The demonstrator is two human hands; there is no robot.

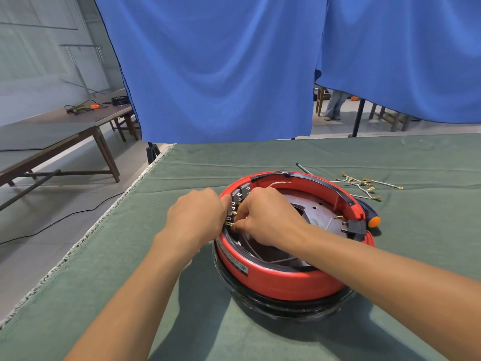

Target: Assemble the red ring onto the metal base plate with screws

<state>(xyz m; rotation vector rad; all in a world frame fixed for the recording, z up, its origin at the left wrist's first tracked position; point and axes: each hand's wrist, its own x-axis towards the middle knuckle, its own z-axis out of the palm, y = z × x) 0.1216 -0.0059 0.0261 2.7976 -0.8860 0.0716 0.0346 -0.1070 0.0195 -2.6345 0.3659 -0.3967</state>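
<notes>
At the red ring (283, 280) left rim, the terminal block (232, 212) is pinched by both hands (234, 217). Screw fastening is judged pending. The screwdriver (371, 217) must be fetched next.

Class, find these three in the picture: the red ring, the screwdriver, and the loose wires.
red ring (286, 281), head view, near outer wall.
screwdriver (374, 222), head view, orange handle end.
loose wires (364, 183), head view, brass terminals.

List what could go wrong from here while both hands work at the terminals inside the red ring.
1. Both the left hand and right hand crowd the brass terminals of the grey switch block on the red plastic ring; a slip could bend a tab.
2. The thin white wires under the right hand may get pinched.
3. The orange-tipped screwdriver lies behind the ring, awkward to reach.
</notes>
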